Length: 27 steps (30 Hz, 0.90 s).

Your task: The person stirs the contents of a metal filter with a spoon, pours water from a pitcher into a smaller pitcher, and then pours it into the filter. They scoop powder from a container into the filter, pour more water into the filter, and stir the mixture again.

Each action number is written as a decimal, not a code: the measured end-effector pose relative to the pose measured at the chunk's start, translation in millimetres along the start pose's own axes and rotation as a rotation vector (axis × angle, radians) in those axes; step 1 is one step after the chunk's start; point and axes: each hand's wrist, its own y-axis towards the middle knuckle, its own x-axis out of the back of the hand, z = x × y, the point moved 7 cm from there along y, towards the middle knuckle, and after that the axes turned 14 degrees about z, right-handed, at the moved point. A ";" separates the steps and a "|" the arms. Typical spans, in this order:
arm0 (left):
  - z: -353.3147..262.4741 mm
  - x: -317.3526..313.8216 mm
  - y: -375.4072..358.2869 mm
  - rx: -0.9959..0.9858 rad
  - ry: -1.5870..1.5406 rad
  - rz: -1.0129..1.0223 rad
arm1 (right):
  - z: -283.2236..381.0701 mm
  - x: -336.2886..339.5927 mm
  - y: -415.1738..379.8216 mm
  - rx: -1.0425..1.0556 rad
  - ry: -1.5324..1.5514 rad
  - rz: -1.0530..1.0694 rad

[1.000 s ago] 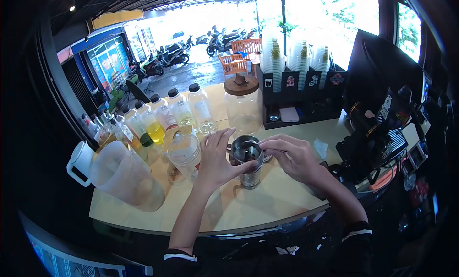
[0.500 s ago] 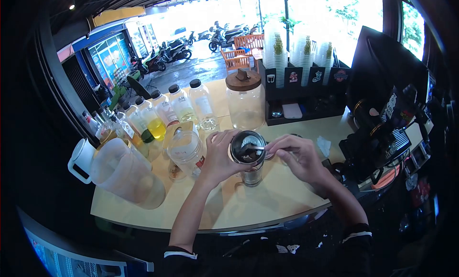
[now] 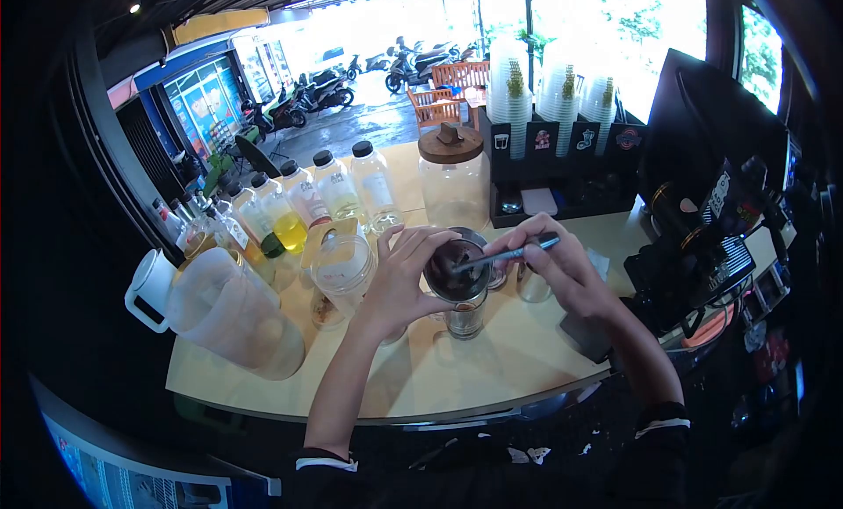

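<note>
My left hand (image 3: 406, 276) is wrapped round a dark metal cup (image 3: 450, 285), tilted so its mouth faces me. Held in my right hand (image 3: 562, 267) is a slim metal spoon (image 3: 509, 254), its lower end inside the cup; its tip is hard to make out against the dark interior. Right below the cup stands a clear glass (image 3: 465, 320) on the counter, partly covered by it. Another clear glass (image 3: 534, 285) is half hidden behind my right hand. A clear plastic jar (image 3: 344, 270) is just left of my left hand.
A large frosted pitcher (image 3: 233, 316) stands on the counter's left, with several black-capped bottles (image 3: 325, 188) behind. A wooden-lidded glass jar (image 3: 454, 188) is at the back, beside a black rack (image 3: 562, 171) of stacked plastic cups. Dark equipment (image 3: 702, 263) fills the right side.
My right hand has risen slightly and turned, so more of the spoon's handle shows. The cup's mouth is tipped further toward me, with my left hand still round it.
</note>
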 end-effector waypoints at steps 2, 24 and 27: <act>-1.0 -0.1 -0.3 -0.002 0.000 0.004 | 0.8 5.1 2.2 0.004 0.002 -0.024; -2.5 0.8 -3.3 0.027 0.077 0.044 | 32.7 7.9 12.7 -0.043 -0.244 -0.002; -5.5 -2.2 -0.9 0.015 0.080 0.051 | 35.4 -8.3 16.4 -0.039 -0.491 0.106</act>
